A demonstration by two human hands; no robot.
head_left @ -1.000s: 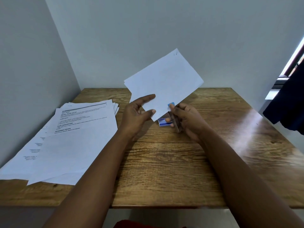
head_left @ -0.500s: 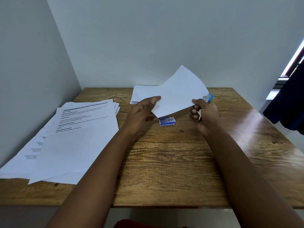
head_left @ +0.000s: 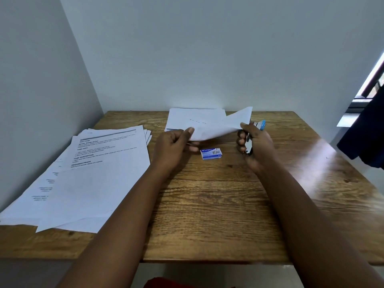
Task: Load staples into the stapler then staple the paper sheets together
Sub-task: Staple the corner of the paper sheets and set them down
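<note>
Pale grey walls meet in a corner behind a wooden table [head_left: 218, 215], whose grain runs left to right; a window edge and a dark hanging cloth [head_left: 365, 134] are seen at the far right. Held just above the middle of the table, a set of white paper sheets [head_left: 218, 126] is pinched at its near-left corner by the left hand [head_left: 174, 146], thumb on top; its right edge is met by the right hand [head_left: 254, 142], which is clenched around a stapler [head_left: 252, 138], metal-bodied with a blue end that shows above the knuckles; whether the stapler's mouth is on the paper cannot be told. A small blue staple box [head_left: 211, 153] lies flat on the table between the two hands, below the held sheets; more white sheets [head_left: 187, 118] lie flat at the far edge; a loose spread of printed pages [head_left: 93, 173] covers the left side of the table.
</note>
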